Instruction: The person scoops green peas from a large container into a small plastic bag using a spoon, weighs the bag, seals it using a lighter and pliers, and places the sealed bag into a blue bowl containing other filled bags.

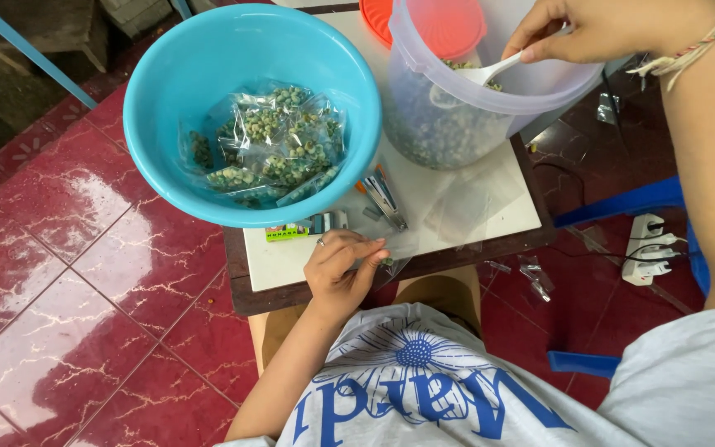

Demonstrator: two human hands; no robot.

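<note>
Head view: right hand (589, 31) gripping spoon (490, 70), left hand (341, 265) pinching bag (395, 252).

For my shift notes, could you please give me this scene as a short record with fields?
left hand: pinches a small clear bag at the table edge
right hand: holds a white spoon inside the clear tub of green bits
blue bowl: holds filled clear packets
table: stapler, empty bags
</note>
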